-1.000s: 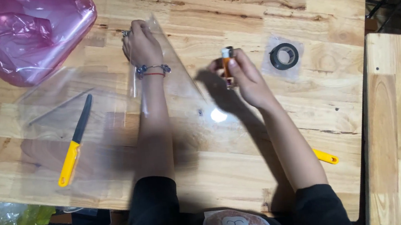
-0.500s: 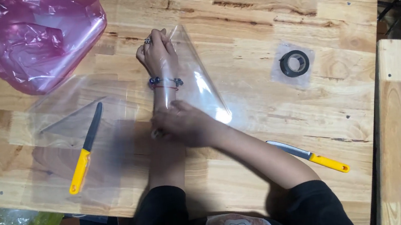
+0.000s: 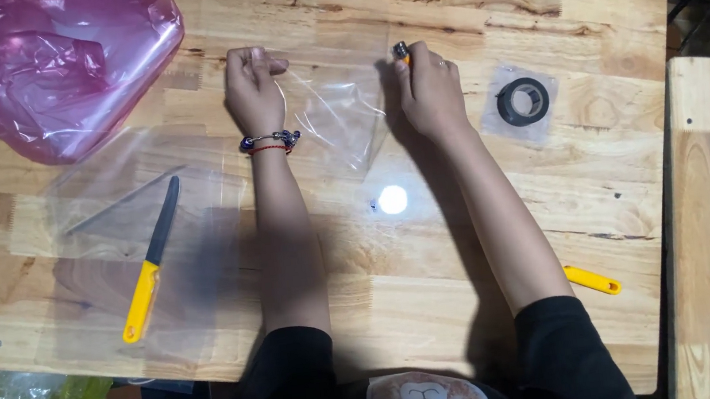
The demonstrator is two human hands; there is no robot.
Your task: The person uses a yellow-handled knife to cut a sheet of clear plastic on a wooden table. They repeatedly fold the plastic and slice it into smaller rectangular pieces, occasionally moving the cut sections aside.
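A clear plastic sheet [image 3: 336, 108] is spread flat near the far edge of the wooden table [image 3: 460, 27], about midway along it; it is thin, glossy and lightly creased, tapering to a point toward the near edge. Its left far corner is pinched and its right side pressed down. A small orange lighter [image 3: 401, 51] with a metal top is held upright at the sheet's right far corner.

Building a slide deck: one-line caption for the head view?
Left hand pins a clear plastic sheet on the wooden table; right hand grips a small orange tool.
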